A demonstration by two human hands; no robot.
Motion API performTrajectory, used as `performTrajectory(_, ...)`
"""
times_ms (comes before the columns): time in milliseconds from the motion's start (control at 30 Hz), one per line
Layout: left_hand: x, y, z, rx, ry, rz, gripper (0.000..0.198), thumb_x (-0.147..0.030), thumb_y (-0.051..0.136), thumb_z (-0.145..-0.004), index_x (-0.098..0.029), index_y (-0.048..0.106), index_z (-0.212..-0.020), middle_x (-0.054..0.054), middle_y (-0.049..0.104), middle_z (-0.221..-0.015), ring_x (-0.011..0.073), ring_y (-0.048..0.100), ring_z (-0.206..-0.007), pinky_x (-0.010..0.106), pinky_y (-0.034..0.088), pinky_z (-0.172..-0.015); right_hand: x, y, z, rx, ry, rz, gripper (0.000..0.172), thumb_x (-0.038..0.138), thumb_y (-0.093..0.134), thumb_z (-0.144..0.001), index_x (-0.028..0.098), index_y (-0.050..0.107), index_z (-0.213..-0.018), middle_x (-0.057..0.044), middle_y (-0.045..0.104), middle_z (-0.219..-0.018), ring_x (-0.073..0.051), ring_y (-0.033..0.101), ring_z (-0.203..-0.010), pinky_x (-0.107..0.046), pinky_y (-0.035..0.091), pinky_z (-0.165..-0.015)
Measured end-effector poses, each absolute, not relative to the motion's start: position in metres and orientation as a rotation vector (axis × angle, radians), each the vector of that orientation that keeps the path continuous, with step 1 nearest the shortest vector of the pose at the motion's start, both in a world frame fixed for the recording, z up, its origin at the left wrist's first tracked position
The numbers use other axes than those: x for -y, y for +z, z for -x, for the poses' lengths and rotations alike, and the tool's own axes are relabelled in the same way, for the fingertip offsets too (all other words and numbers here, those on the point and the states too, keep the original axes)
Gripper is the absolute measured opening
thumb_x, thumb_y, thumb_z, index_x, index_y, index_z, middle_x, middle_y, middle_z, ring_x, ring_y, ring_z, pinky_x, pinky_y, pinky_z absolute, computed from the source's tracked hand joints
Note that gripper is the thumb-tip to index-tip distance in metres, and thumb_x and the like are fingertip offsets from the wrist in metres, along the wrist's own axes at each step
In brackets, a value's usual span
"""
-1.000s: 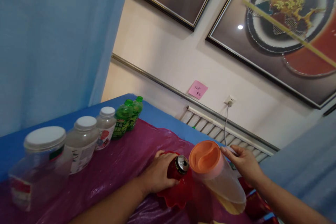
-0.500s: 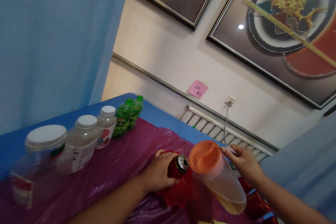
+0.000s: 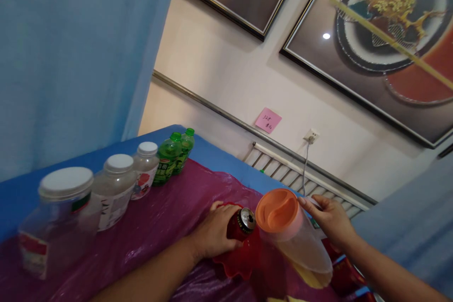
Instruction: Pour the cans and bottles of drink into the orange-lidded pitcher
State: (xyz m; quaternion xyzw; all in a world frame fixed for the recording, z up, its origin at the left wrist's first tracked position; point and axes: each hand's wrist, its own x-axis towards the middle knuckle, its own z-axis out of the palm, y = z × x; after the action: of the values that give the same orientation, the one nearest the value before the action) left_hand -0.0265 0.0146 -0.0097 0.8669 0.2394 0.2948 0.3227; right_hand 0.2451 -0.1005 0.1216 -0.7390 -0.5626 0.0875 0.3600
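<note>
My left hand [image 3: 216, 230] is wrapped round a dark red drink can [image 3: 238, 226], its silver top facing up with the tab opening visible. Under the can lies a red dish with a scalloped rim [image 3: 236, 269]. In my right hand [image 3: 331, 219] is the handle of a translucent plastic pitcher [image 3: 300, 250] with an orange lid [image 3: 276, 210]. The pitcher is tilted, its lid end close beside the can. I cannot make out any stream between the two. Something yellow [image 3: 306, 273] shows beneath the pitcher.
Clear jars with white lids [image 3: 66, 183] and two green bottles [image 3: 168, 158] stand in a row on the left. Purple plastic sheeting [image 3: 198, 193] covers part of the blue table [image 3: 212, 151]. Several red cans [image 3: 345, 274] are at lower right, beside a blue curtain [image 3: 410, 226]. A radiator [image 3: 279, 174] is behind.
The view has shifted very slightly, so the jars sit a little farther right. Both hands keep their holds on the can and the pitcher, with almost no movement.
</note>
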Motion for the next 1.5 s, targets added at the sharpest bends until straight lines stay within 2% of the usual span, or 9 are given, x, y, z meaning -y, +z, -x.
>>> performTrajectory(500, -0.0146, -0.0115, 0.0269, -0.63, 0.786, -2.24, 0.069, -0.032, 0.085, -0.059, -0.03, 0.061, -0.124, 0.004, 0.069, -0.125, 0.0325, 0.059, -0.12, 0.048, 0.029, -0.112, 0.1012, 0.1223, -0.2461, 1.448, 0.205, 1.9, 0.053, 0.065, 0.065, -0.078, 0.023, 0.04, -0.057, 0.006, 0.03, -0.056, -0.011, 0.029, -0.054, -0.024, 0.025, -0.046)
performTrajectory(667, -0.015, -0.0122, 0.0267, -0.625, 0.785, -2.258, 0.067, -0.034, 0.084, -0.061, -0.029, 0.061, -0.123, 0.003, 0.069, -0.125, 0.0318, 0.06, -0.119, 0.047, 0.031, -0.111, 0.1023, 0.126, -0.2406, 1.453, 0.19, 1.895, 0.052, 0.063, 0.065, -0.079, 0.023, 0.04, -0.056, 0.005, 0.031, -0.055, -0.011, 0.03, -0.053, -0.024, 0.026, -0.045)
performTrajectory(900, -0.016, -0.0138, 0.0264, -0.608, 0.802, -2.279, 0.065, -0.037, 0.082, -0.063, -0.03, 0.06, -0.124, 0.004, 0.07, -0.123, 0.0317, 0.061, -0.117, 0.046, 0.033, -0.109, 0.1027, 0.1272, -0.24, 1.484, 0.162, 1.927, 0.055, 0.069, 0.061, -0.08, 0.022, 0.041, -0.058, 0.004, 0.032, -0.058, -0.011, 0.032, -0.055, -0.023, 0.027, -0.045)
performTrajectory(1500, -0.014, -0.0129, 0.0271, -0.63, 0.815, -2.243, 0.068, -0.033, 0.086, -0.06, -0.029, 0.06, -0.123, 0.002, 0.07, -0.124, 0.0292, 0.06, -0.118, 0.045, 0.03, -0.111, 0.1031, 0.1277, -0.2399, 1.48, 0.159, 1.923, 0.055, 0.069, 0.061, -0.079, 0.023, 0.038, -0.057, 0.005, 0.028, -0.057, -0.011, 0.028, -0.054, -0.024, 0.025, -0.045)
